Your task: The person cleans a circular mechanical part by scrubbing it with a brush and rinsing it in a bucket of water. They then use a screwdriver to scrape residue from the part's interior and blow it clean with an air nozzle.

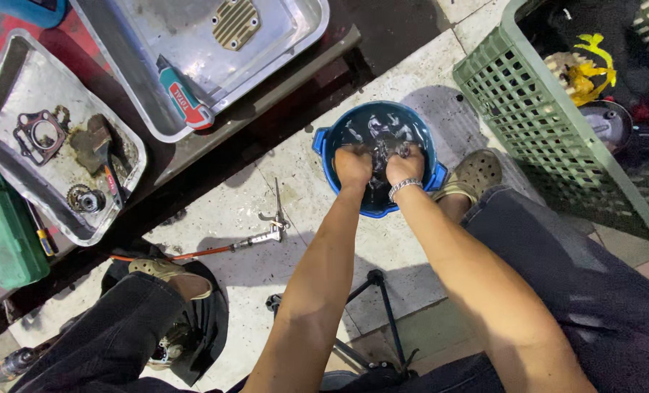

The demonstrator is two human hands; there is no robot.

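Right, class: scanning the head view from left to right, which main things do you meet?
Green case → dirty metal tray holding a gasket → second metal tray → left hand → right hand, both in the blue bucket → green plastic crate.

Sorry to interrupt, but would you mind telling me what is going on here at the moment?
A seated person has both hands in a blue bucket of dark liquid on the floor. The left hand and right hand together grip a small dark metal part just above the liquid. An air blow gun lies on the floor nearby, and metal trays with engine parts sit to the left.
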